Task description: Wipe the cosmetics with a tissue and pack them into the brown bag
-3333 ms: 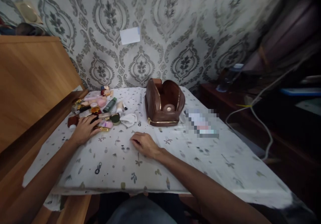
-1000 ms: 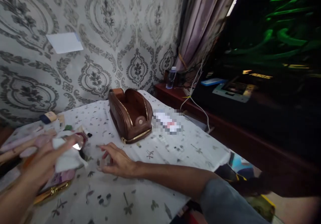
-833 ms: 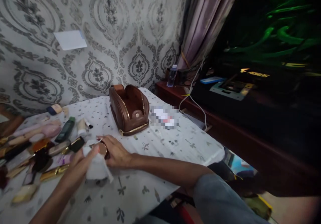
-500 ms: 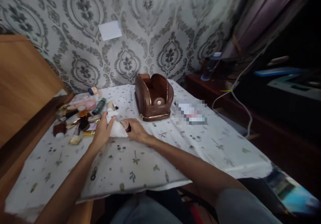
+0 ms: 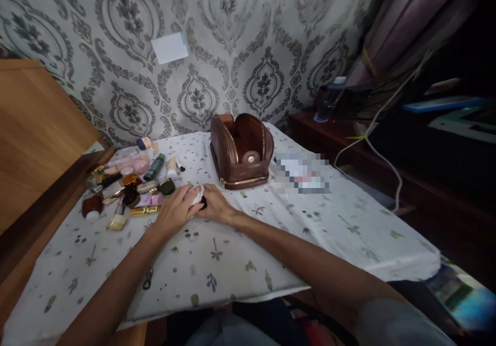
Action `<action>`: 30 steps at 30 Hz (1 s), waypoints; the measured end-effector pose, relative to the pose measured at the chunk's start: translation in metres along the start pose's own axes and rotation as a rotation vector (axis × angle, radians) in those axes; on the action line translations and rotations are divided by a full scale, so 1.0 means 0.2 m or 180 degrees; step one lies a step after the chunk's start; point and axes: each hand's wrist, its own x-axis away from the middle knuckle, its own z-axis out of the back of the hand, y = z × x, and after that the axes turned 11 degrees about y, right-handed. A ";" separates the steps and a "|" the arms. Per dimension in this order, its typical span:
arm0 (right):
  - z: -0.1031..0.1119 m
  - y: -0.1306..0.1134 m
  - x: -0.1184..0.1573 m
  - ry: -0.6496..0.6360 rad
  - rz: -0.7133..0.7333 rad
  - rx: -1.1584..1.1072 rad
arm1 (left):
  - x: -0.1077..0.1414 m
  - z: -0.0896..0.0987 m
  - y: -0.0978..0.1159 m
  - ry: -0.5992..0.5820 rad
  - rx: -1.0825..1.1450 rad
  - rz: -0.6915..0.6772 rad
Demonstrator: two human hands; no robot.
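Observation:
My left hand [image 5: 177, 209] is closed on a crumpled white tissue [image 5: 198, 193], pressing it against a small round dark container [image 5: 203, 202]. That container sits in my right hand [image 5: 217, 204], whose fingers curl around its far side; most of it is hidden by the hands and tissue. Both hands meet low over the patterned tablecloth [image 5: 217, 263]. Just left of them lie a dark green round item [image 5: 167, 186] and a gold tube [image 5: 144, 210]. Behind my right hand stands a brown cosmetic bag [image 5: 248, 173], its top unzipped and gaping.
Several cosmetics lie in a cluster on the left, among them a green bottle [image 5: 155, 167] and a dark red bottle [image 5: 92, 205]. A blurred-out flat object [image 5: 304, 173] is right of the bag. A wooden panel [image 5: 39, 129] borders the left; a white cable [image 5: 382, 165] hangs on the right.
My left hand has moved right and turned palm-down, bringing the tissue onto the round container. The dark green round item and a cream tube beside the cluster are now uncovered.

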 end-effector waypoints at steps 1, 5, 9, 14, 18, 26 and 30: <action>0.00 0.01 0.00 -0.0014 0.0010 -0.0059 | -0.01 0.01 0.00 -0.0102 -0.0232 0.0095; 0.01 0.00 0.01 -0.0072 -0.0007 -0.0108 | -0.03 0.06 0.04 -0.0503 -0.0780 0.0694; 0.01 -0.02 0.00 -0.0100 -0.0263 0.0014 | -0.04 0.10 0.10 -0.0800 -0.0897 0.1273; 0.03 -0.04 0.02 -0.0108 -0.0369 -0.0338 | -0.04 0.13 0.13 -0.0937 -0.0953 0.1503; 0.03 -0.03 0.03 -0.0091 -0.0301 -0.0752 | -0.03 0.13 0.12 -0.0904 -0.0950 0.1514; 0.01 0.00 0.02 0.0375 -0.0264 -0.0781 | 0.01 0.10 0.07 -0.0598 -0.0933 0.1126; 0.03 -0.02 0.03 0.0396 -0.0653 -0.0826 | 0.07 0.07 0.07 0.0030 -0.1010 0.0445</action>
